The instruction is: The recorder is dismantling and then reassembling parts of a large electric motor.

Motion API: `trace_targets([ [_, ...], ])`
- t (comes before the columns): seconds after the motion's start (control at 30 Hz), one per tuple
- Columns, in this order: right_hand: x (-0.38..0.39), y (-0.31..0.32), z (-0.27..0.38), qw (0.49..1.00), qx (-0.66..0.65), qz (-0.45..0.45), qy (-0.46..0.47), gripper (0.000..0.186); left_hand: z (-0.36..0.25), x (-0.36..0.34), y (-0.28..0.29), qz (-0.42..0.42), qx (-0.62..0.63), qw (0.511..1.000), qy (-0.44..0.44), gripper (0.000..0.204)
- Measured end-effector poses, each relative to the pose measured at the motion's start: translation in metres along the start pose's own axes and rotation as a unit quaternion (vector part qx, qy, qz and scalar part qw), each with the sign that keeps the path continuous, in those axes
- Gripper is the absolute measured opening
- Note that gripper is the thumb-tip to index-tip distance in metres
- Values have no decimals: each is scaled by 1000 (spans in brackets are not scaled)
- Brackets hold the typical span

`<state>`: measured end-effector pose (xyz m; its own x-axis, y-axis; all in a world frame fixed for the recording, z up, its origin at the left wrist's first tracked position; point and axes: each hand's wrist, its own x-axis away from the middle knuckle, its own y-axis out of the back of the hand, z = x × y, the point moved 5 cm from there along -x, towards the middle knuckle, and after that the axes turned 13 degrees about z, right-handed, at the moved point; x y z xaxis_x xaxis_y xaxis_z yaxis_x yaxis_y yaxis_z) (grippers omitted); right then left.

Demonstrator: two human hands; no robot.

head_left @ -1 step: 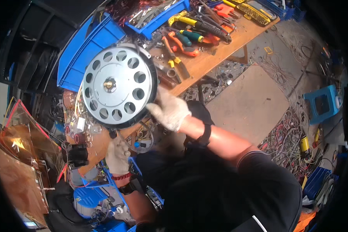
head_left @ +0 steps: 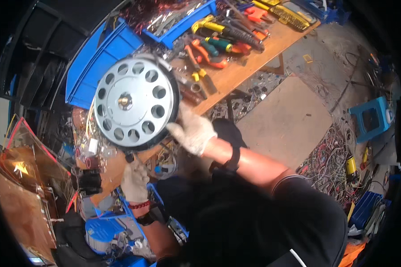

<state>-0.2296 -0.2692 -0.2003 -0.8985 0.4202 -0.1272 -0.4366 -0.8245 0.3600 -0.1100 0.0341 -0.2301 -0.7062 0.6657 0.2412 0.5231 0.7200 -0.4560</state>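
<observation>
A round silver metal disc [head_left: 131, 115], with a ring of holes, a brass centre fitting and a black rim, sits over the wooden workbench at upper left. My right hand [head_left: 191, 131], in a cream glove, grips its lower right rim, fingertips partly hidden behind it. Below the disc, my gloved left hand [head_left: 137, 180] has its fingers curled just under a small black part [head_left: 129, 157]; what they hold, if anything, is unclear. Beside the disc lie orange-handled cutters [head_left: 214, 61] and other tools, with small loose parts and wires to its lower left.
Blue bins [head_left: 82, 75] border the bench [head_left: 249, 73] at the back, and a yellow case [head_left: 294, 15] is at its far end. Tangled cables [head_left: 321, 164], a flat board [head_left: 285, 118] and a blue stool [head_left: 367, 118] are on the floor at right. Orange sheets [head_left: 24, 187] stand at left.
The disc and my right hand have moved slightly down in the picture, toward me. The bench and tools appear marginally higher in the view; my left hand is nearly unchanged.
</observation>
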Motion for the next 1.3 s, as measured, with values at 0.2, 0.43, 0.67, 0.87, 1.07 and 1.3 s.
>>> trace_targets([
  [0.2, -4, -2, 22, 990, 61, 117, -49, 81, -8, -10, -8, -57, -72, 994, -53, 38],
  [0.43, -16, 80, 35, 978, 179, 38, 103, 45, -17, -3, -10, -24, 16, 997, -76, 42],
  [0.67, -106, 286, -16, 903, 369, -201, -92, 34, -11, 39, 23, -20, 95, 989, -113, 41],
  [0.87, -183, 345, -75, 851, 469, -103, -213, 51, -6, 64, 24, -9, 124, 980, -158, 39],
  [1.07, -189, 331, -72, 791, 542, 96, -266, 50, -3, 94, 32, -77, 87, 978, -173, 43],
  [1.3, -144, 319, -46, 873, 386, 100, -281, 58, -4, 111, 40, -140, 45, 970, -193, 43],
])
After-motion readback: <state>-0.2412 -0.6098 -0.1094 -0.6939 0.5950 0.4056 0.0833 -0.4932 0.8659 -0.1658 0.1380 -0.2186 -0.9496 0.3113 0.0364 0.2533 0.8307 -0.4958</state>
